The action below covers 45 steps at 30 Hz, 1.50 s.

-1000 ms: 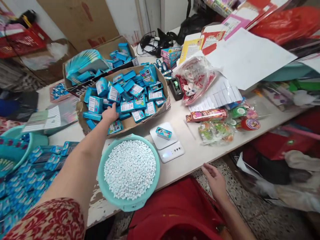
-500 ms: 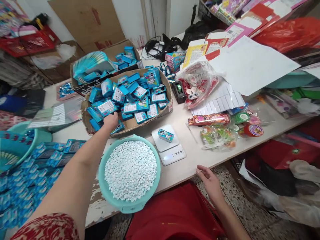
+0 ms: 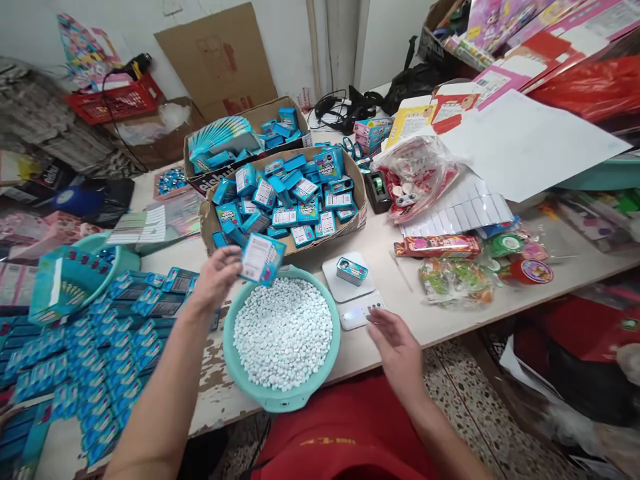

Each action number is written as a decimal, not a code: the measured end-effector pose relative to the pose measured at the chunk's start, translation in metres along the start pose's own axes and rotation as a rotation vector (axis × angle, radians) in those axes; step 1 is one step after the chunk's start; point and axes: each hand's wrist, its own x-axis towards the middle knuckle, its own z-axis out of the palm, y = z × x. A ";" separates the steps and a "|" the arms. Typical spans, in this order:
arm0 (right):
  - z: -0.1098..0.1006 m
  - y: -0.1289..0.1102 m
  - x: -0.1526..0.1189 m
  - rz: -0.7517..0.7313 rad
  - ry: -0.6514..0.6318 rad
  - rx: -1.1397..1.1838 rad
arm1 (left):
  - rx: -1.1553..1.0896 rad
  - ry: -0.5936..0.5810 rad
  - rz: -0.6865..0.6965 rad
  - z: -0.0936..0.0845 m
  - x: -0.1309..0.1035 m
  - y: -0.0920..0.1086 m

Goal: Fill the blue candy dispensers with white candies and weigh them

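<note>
Nearest the camera, the right hand (image 3: 397,347) hovered open at the table's (image 3: 440,320) front edge, palm down and fingers spread, its fingertips just beside the small white scale (image 3: 353,297). A little tin (image 3: 351,271) sat on the scale's platform. To the left of that hand stood a teal basin (image 3: 280,397) heaped with small white candies (image 3: 283,332), resting on the worn, paint-chipped part of the tabletop.

Above the basin's far rim, the left hand (image 3: 216,275) gripped a blue carton (image 3: 262,259) by its left edge, thumb and fingers pinched on it, the white printed panel facing the camera and the carton tilted slightly. The carton was clear of the table and of the candies beneath it.

Left of the arm, rows of flat blue packets (image 3: 100,347) covered the tabletop, and a second teal tub (image 3: 80,273) held more of them. Just behind the held carton lay a shallow cardboard tray (image 3: 350,223) piled with blue cartons of the same kind, and behind that a second cardboard box (image 3: 260,117) with more. To the right of the tray sat a tape dispenser (image 3: 377,190), a crumpled plastic bag (image 3: 417,175) of what looked like toys, though the wrapping blurred them, and a sheet of white labels (image 3: 460,215).
</note>
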 end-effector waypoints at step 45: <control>-0.076 0.050 -0.009 0.222 0.396 0.159 | 0.949 -0.634 0.369 0.172 0.033 0.001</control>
